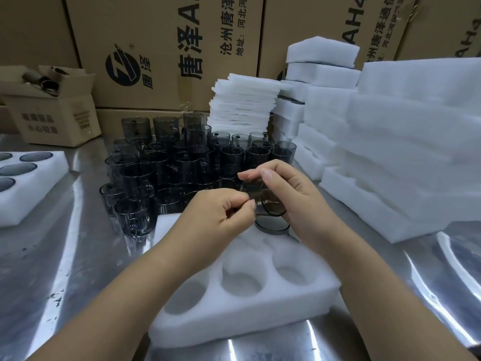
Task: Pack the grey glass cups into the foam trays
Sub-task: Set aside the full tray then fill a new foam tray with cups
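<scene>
Gripping a tilted grey glass cup (266,200) in right hand (294,196), pinching it with left hand (221,213), above white round-holed foam tray (234,315).

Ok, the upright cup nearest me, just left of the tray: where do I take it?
Take the nearest cup by its side wall near the open rim, coming from the front left. It stands upright, bare table lies on that side, other cups crowd behind it and the foam tray sits to its right.
</scene>
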